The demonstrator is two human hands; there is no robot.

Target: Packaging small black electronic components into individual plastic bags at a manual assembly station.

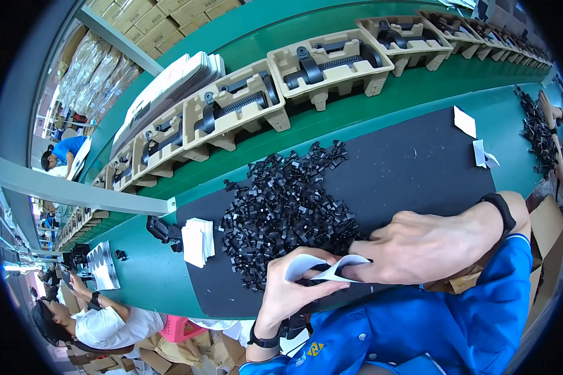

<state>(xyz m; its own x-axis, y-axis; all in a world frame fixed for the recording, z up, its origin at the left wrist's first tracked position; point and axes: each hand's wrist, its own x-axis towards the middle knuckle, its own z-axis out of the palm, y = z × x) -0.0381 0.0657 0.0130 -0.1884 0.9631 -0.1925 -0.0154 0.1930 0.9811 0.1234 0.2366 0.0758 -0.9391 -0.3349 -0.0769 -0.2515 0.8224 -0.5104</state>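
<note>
A curled sheet of white paper (301, 265), bent into open loops, stands between my hands at the near edge of the black mat. My left hand (286, 294) grips it from the left, thumb along its lower side. From the right, my right hand (413, 250) has its fingers bent in at the paper's other end, with some fingertips hidden in the fold. Just beyond my hands lies a large heap of small black plastic clips (281, 212). To its left rests a stack of white folded papers (197, 242).
Moulded pulp trays (275, 94) with black parts line the green conveyor behind the black mat (413, 162). Two white papers (464, 122) lie at the mat's far right. A grey metal post (81, 194) crosses the left. Co-workers sit at left; another person's hands (552, 112) are at far right.
</note>
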